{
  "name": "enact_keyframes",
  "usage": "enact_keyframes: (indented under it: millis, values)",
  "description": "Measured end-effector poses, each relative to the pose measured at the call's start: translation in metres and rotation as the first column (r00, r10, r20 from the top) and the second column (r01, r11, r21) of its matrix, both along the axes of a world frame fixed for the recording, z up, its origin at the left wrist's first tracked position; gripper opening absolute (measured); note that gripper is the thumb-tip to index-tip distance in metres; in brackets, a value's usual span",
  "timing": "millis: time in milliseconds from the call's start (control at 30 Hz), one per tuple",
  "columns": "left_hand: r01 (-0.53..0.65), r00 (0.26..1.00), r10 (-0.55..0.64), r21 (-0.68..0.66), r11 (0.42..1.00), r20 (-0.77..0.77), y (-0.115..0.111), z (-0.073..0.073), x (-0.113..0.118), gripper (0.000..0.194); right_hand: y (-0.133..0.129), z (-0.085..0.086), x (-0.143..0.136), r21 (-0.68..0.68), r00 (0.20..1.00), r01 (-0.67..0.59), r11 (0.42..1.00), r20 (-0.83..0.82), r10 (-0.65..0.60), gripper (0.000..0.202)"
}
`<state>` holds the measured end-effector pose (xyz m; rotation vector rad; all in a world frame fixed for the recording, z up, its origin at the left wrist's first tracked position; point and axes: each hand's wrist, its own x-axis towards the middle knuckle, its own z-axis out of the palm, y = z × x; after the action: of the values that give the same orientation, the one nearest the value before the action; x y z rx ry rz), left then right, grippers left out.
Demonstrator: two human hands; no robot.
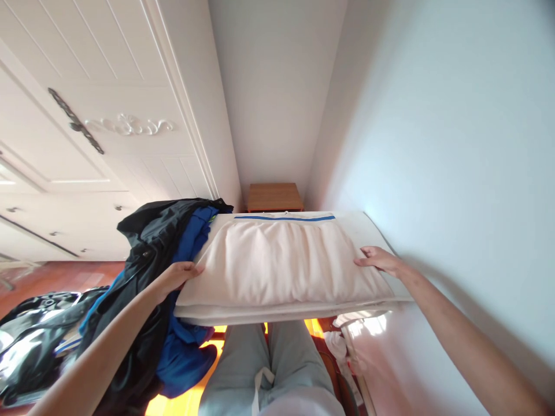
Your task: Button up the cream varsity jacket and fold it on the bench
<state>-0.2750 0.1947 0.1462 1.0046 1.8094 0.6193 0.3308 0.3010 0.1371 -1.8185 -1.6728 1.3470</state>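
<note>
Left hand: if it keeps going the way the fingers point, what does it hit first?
The left hand points right, fingertips already at the edge of the folded cream garment. It would probably push into that first.

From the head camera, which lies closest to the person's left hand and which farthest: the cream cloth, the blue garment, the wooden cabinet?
Measured from the left hand:
1. Cream cloth, touched at its left edge.
2. Blue garment, just beside and under the hand; nearly as close.
3. Wooden cabinet, far back against the wall.

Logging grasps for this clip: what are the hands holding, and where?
Left hand and right hand rest on opposite edges of the cream cloth; a closed grip cannot be told.
</note>
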Motion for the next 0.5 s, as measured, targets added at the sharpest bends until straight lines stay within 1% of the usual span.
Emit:
enact_keyframes:
  millis: [67, 167, 233, 267, 300, 367, 433, 500]
  values:
    - [-0.016, 0.987, 0.027, 0.071, 0.997, -0.160, 0.002, -0.012, -0.006, 0.042, 0.000, -0.007, 0.005, 0.012, 0.996, 0.069, 0.998, -0.061, -0.069, 0.057]
    - [-0.016, 0.917, 0.083, 0.170, 0.985, -0.391, 0.005, -0.024, -0.011, 0.024, 0.004, -0.015, 0.011, -0.005, 0.972, 0.184, 0.983, -0.148, -0.183, 0.058]
    - [0.025, 0.870, 0.086, 0.218, 0.976, -0.485, 0.005, -0.027, -0.010, 0.018, 0.004, -0.017, 0.015, 0.040, 0.967, 0.227, 0.973, -0.131, -0.220, 0.058]
    - [0.043, 0.860, 0.081, 0.229, 0.973, -0.504, 0.005, -0.027, -0.009, 0.019, 0.003, -0.018, 0.016, 0.068, 0.969, 0.233, 0.970, -0.099, -0.226, 0.059]
    - [0.051, 0.864, 0.070, 0.226, 0.973, -0.498, 0.003, -0.028, -0.008, 0.023, 0.000, -0.017, 0.018, 0.088, 0.973, 0.229, 0.969, -0.061, -0.225, 0.061]
    - [0.038, 0.910, 0.048, 0.197, 0.980, -0.412, -0.003, -0.030, -0.007, 0.036, -0.009, -0.016, 0.025, 0.090, 0.977, 0.213, 0.973, -0.003, -0.214, 0.068]
    - [0.040, 0.962, 0.013, 0.188, 0.981, -0.271, -0.011, -0.034, -0.010, 0.055, -0.023, -0.016, 0.032, 0.057, 0.985, 0.174, 0.983, -0.009, -0.174, 0.075]
    - [0.064, 0.982, -0.025, 0.205, 0.977, -0.185, -0.018, -0.040, -0.015, 0.066, -0.038, -0.018, 0.038, 0.046, 0.991, 0.132, 0.990, -0.036, -0.131, 0.080]
